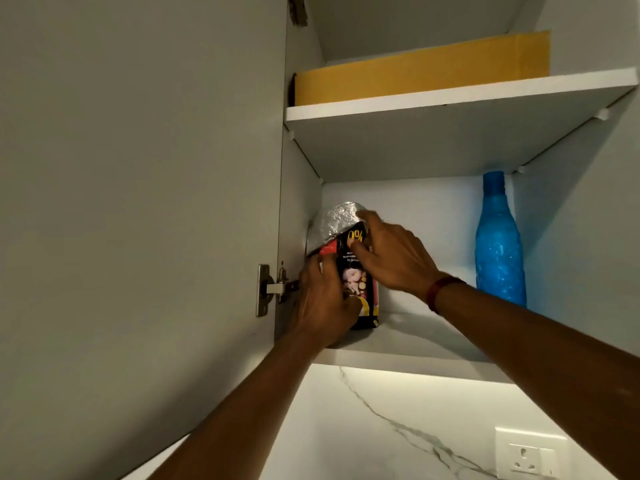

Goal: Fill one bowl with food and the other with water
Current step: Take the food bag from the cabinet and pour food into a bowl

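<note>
A pet food bag (356, 271), black and red with a crumpled silver folded top, stands upright at the left end of the lower cabinet shelf (415, 344). My left hand (322, 299) grips the bag's lower left side. My right hand (391, 258) holds its upper right side, fingers over the silver fold. A blue plastic water bottle (500, 244) stands upright at the right end of the same shelf, apart from both hands. No bowls are in view.
The cabinet door (138, 202) stands open on the left, with its metal hinge (273, 289) beside my left hand. A yellow-brown cardboard box (422, 71) lies on the upper shelf. Below are a marbled white wall and a white power socket (530, 453).
</note>
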